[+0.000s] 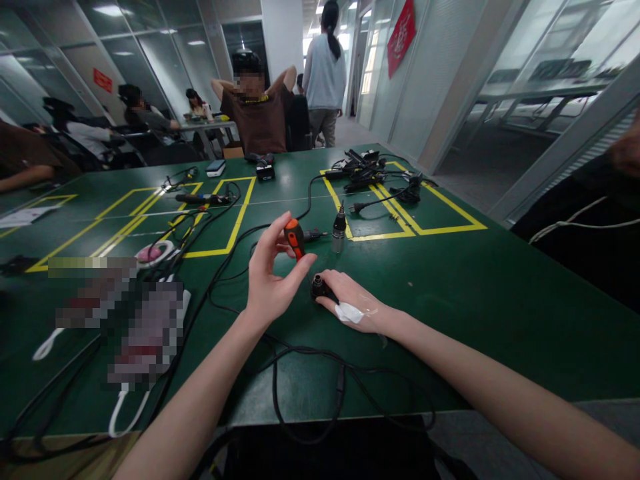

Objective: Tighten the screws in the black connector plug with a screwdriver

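Our left hand (269, 281) pinches the orange-and-black screwdriver (295, 239) above the green table (450, 307), beside the black cylindrical part (317, 287) our right hand (351, 292) pinches; a slack hold could let the screwdriver slip sideways.

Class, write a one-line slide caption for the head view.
Over a green table, the left hand holds an orange-and-black screwdriver near a black part in the right hand.

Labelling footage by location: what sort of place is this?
Probably an office room used as a work area: glass partitions behind, a large green table marked with yellow tape, and a heap of black cables on it.
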### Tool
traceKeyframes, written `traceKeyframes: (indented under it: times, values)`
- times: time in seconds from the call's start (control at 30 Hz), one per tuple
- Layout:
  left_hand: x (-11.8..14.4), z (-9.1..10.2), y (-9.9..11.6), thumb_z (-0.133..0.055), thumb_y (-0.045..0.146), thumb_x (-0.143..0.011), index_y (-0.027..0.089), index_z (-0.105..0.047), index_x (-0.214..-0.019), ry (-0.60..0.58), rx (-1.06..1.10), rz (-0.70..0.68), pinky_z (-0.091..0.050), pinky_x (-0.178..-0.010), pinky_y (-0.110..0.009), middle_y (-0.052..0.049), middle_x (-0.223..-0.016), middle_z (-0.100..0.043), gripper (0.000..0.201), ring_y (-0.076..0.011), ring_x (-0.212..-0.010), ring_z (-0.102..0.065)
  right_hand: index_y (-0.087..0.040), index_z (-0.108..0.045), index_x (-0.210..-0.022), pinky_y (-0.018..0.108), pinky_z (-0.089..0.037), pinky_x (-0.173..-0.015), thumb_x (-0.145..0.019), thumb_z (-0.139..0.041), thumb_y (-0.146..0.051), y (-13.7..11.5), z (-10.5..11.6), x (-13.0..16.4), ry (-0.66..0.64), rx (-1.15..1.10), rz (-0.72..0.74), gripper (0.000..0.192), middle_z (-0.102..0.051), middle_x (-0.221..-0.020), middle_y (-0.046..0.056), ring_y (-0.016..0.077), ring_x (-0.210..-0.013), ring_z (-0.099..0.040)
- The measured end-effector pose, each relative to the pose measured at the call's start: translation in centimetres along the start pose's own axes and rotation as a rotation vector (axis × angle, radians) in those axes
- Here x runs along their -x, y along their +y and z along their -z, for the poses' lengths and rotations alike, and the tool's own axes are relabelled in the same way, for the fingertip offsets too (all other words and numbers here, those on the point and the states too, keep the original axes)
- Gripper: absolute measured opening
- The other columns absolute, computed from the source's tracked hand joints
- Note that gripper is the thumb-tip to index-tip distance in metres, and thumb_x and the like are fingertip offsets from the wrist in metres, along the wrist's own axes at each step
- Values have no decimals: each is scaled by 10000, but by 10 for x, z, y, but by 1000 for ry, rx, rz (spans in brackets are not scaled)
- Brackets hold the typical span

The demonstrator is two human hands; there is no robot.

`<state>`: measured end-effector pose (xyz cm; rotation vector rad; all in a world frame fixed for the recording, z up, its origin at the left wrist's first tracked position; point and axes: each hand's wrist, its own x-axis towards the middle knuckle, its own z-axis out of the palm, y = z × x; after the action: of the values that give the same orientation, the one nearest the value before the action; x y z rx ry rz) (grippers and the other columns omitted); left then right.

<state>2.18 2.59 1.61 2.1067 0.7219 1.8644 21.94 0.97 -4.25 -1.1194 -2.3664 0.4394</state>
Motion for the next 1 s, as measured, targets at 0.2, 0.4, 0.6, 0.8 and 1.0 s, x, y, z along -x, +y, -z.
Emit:
traceKeyframes:
  times: [0.2,0.4,0.6,0.8,1.0]
  values:
    - [-1,0,1,-785,268,-959,345,-431,-1605,-17,20,6,-639,-811,-268,-31,-1097,-742,740,-145,-891,-729,-185,-598,-1309,500,-557,-968,-1030,-643,-247,1,0,1,1,7,11,290,-709,-1210,150,309,-1091,-684]
    - [-1,1,4,-701,259,-1010,313,-458,-1587,-58,59,22,-653,-912,-329,-67,-1160,-778,629,-181,-984,-773,-177,-603,-1289,491,-553,-966,-1019,-665,-233,1,-1,0,0,18,3,282,-709,-1202,147,307,-1085,-684]
    - [-1,-1,-4,-828,294,-926,340,-532,-1538,17,10,-4,-602,-760,-223,-82,-1341,-715,682,-154,-981,-720,-152,-589,-1302,496,-554,-977,-1017,-660,-216,-1,1,0,-16,32,0,300,-711,-1216,162,316,-1096,-685]
    - [0,1,3,-717,209,-993,330,-409,-1629,-64,88,56,-661,-915,-324,-70,-1188,-782,718,-176,-976,-777,-182,-591,-1307,502,-557,-970,-1018,-657,-231,0,0,0,2,13,1,301,-712,-1219,153,313,-1091,-688]
    - [1,0,1,-766,220,-955,311,-484,-1578,-46,63,36,-643,-884,-284,-75,-1262,-760,690,-167,-1012,-745,-158,-599,-1295,491,-558,-959,-1009,-671,-219,-1,2,0,-17,20,-19,301,-714,-1200,158,315,-1078,-687]
